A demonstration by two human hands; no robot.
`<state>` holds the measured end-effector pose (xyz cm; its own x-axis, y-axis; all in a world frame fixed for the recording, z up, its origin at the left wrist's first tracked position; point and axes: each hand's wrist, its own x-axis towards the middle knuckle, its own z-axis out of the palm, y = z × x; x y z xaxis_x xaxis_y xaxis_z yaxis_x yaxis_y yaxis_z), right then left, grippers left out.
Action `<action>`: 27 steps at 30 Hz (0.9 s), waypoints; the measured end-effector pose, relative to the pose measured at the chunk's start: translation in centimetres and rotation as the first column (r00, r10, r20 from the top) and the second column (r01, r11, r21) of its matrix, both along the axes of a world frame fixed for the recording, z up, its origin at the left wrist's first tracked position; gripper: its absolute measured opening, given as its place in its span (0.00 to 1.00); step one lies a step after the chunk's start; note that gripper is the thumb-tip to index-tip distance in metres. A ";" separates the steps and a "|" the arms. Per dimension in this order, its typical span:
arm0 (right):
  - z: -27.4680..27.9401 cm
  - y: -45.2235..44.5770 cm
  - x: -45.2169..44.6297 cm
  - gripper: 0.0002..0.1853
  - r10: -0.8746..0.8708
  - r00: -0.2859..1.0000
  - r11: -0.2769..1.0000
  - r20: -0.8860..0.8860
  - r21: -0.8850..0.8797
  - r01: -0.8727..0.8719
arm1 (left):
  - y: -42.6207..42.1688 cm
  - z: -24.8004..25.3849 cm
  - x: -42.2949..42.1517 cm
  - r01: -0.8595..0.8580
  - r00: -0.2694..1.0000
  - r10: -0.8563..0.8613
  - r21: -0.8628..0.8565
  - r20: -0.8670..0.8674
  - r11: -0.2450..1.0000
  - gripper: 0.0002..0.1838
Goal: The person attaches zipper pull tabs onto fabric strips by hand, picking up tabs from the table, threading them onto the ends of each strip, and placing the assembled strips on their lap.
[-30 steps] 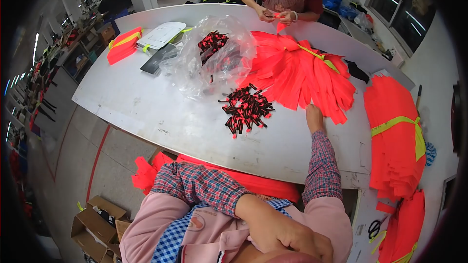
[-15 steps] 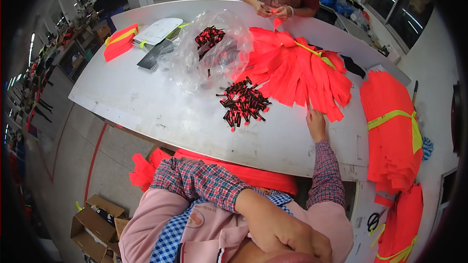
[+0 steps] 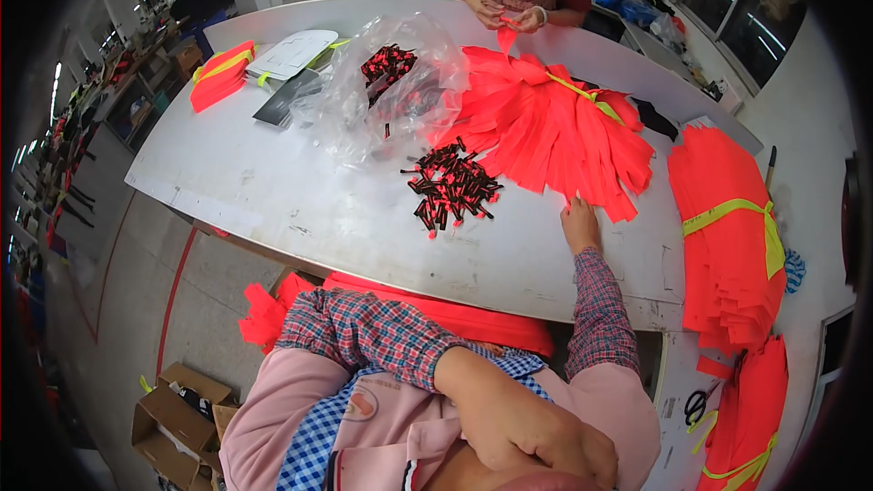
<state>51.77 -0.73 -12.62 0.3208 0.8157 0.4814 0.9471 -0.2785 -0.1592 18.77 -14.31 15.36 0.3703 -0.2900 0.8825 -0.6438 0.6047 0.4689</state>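
My right hand (image 3: 580,225) reaches across the white table (image 3: 273,191), its fingers closed on the lower end of a bright red-orange fabric strip. That strip belongs to a fanned pile of strips (image 3: 546,141) with a yellow band across it. My left hand (image 3: 546,445) is curled up close to my face at the bottom of the view; its palm side is hidden, so I cannot see whether anything is in it. Left of the fan lies a loose heap of small black-and-red pieces (image 3: 452,189). More of them sit in a clear plastic bag (image 3: 350,132).
Across the table a person (image 3: 523,0) handles a red strip. Strip bundles tied with yellow stand at right (image 3: 723,245) and lower right (image 3: 750,418), with black scissors (image 3: 696,405) nearby. A smaller bundle (image 3: 223,77) and white papers (image 3: 291,55) lie back left. An open carton (image 3: 177,423) stands on the floor.
My right hand has shifted slightly left, and its fingertips are now at the strip's end. My left hand stays by my face. The view has moved slightly.
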 end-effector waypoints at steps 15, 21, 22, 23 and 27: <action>12.9 0.0 1.3 0.17 0.047 0.965 0.716 -0.257 0.683 0.147 | 5.0 -0.8 0.1 -0.291 0.917 0.340 0.234 -0.209 0.928 0.09; 16.2 -1.5 -1.0 0.16 0.042 0.953 0.643 -0.301 0.738 0.205 | 9.0 -5.9 2.8 -0.738 0.364 0.879 0.480 -0.309 0.474 0.15; 16.4 -1.6 -1.4 0.16 0.014 0.959 0.604 -0.282 0.767 0.217 | 9.6 -7.1 3.3 -0.768 0.291 0.919 0.508 -0.266 0.390 0.18; 16.7 -1.6 -2.4 0.15 0.084 0.980 0.736 -0.180 0.675 0.061 | 10.2 -7.9 3.8 -0.792 0.217 0.952 0.531 -0.215 0.300 0.21; 18.9 -2.4 -6.4 0.11 0.255 0.939 0.753 -0.233 0.656 -0.041 | 12.5 -10.0 5.8 -0.804 -0.098 0.992 0.581 0.078 -0.125 0.33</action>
<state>45.33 -3.17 6.33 0.4324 0.4042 0.8060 0.8458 0.1279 -0.5179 24.61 -1.81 5.36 0.7143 0.3984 0.5754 -0.1488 -0.7169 0.6811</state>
